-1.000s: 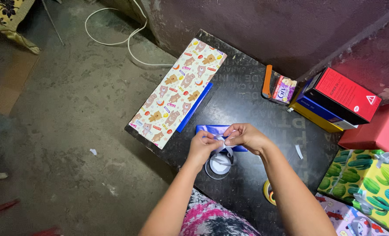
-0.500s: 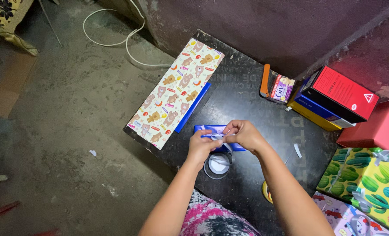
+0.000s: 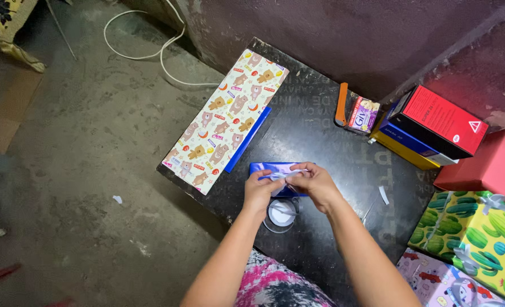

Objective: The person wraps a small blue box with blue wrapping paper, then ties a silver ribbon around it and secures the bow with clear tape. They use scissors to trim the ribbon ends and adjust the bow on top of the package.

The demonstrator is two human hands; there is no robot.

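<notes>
Both hands have dropped closer to the blue-wrapped parcel [image 3: 275, 170] on the black table [image 3: 320, 136], the right hand [image 3: 315, 182] lowering the most. Left hand [image 3: 259, 189] and right hand each pinch the pale ribbon [image 3: 284, 173] across the parcel's top. Just below sits a tape roll [image 3: 281, 213]. No open containers are visible; the stacked boxes [image 3: 434, 125] are closed.

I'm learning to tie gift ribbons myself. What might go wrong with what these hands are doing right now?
The thin ribbon is pinched only by fingertips of the left hand and right hand; it may slip and loosen. The small blue parcel isn't pinned down and might shift. The tape roll below could snag loose ends.
</notes>
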